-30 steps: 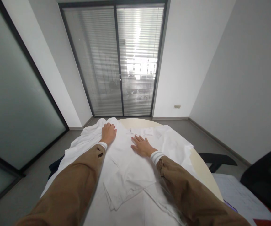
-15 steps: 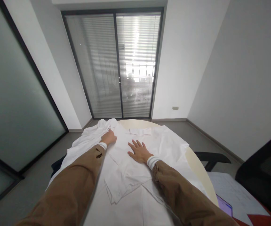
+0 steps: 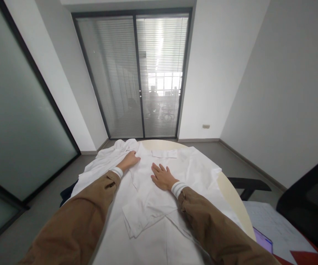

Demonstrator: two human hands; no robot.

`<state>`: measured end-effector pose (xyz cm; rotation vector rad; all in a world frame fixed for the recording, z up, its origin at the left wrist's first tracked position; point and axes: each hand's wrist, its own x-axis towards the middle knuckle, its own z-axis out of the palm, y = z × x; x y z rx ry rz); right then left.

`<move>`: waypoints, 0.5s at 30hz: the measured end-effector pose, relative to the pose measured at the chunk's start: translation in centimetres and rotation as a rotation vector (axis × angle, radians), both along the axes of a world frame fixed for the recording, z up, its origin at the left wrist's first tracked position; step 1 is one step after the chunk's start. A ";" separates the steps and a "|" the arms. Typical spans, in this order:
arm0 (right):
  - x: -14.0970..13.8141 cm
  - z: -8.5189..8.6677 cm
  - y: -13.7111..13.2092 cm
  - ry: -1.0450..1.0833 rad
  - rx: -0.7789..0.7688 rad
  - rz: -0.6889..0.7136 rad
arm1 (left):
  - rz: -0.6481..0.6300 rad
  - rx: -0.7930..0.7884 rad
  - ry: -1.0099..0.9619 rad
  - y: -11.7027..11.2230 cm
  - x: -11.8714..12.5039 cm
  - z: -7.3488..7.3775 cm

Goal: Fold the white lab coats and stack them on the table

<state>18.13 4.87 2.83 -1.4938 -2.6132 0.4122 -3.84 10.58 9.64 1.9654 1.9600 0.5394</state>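
Lying under right grip (image 3: pixel 163 178): white shirt (image 3: pixel 153 200)

Before us a shirt (image 3: pixel 200 169) lies spread across a table (image 3: pixel 232 193), our left hand (image 3: pixel 130 161) on it toward the far side and our right hand (image 3: pixel 163 177) on it, to the right and slightly nearer. Beyond the table stands a glass door (image 3: pixel 120 84); past its right edge we have papers (image 3: pixel 266 217), a phone (image 3: pixel 263 241) and, farther right, a chair (image 3: pixel 310 198).

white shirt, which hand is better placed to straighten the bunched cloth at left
Probably the left hand: it is close beside the bunched cloth, while the right hand lies farther across, on the shirt.
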 end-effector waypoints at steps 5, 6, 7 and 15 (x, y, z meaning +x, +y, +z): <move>0.2 0.3 0.6 0.220 -0.078 -0.081 | -0.101 0.046 -0.001 -0.9 3.5 0.8; 0.3 0.4 0.8 0.288 -0.087 -0.126 | -0.117 0.045 0.007 -1.1 4.2 0.8; 0.4 0.6 1.1 0.361 -0.091 -0.172 | -0.130 0.042 0.017 -1.4 5.0 0.7; 0.9 1.6 3.1 0.702 -0.091 -0.325 | -0.206 -0.029 0.141 -3.9 9.6 -0.4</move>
